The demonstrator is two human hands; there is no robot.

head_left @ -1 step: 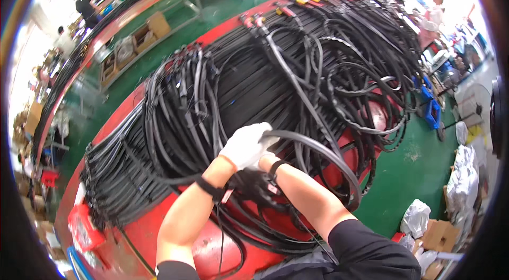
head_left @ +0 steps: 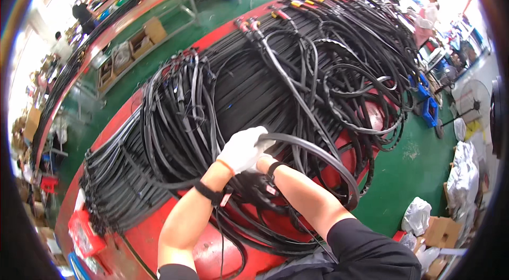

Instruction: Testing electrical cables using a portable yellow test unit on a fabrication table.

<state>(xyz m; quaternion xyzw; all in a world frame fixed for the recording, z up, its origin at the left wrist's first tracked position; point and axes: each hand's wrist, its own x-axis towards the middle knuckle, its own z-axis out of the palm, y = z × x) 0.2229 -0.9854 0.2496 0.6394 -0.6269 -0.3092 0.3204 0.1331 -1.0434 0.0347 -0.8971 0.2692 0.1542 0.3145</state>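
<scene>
My left hand (head_left: 241,151), in a white glove, is closed around a thick black cable (head_left: 313,147). From the glove this cable arches to the right and bends down past my right forearm. My right hand (head_left: 263,164) is tucked close against the underside of the left one; its fingers are hidden, so whether it grips the cable does not show. Black straps circle both wrists. Below the hands, loops of black cable (head_left: 260,227) hang over the near part of the red tabletop (head_left: 209,251).
Bundled black cables (head_left: 175,116) cover much of the table, some with red and yellow ends (head_left: 302,2). A red box (head_left: 87,232) sits at the near left corner. Right of the table are blue bins (head_left: 429,110), a standing fan (head_left: 473,104) and cardboard boxes (head_left: 442,231). People stand farther off.
The whole view has shifted very slightly. My hands keep the same place and the same hold on the cable.
</scene>
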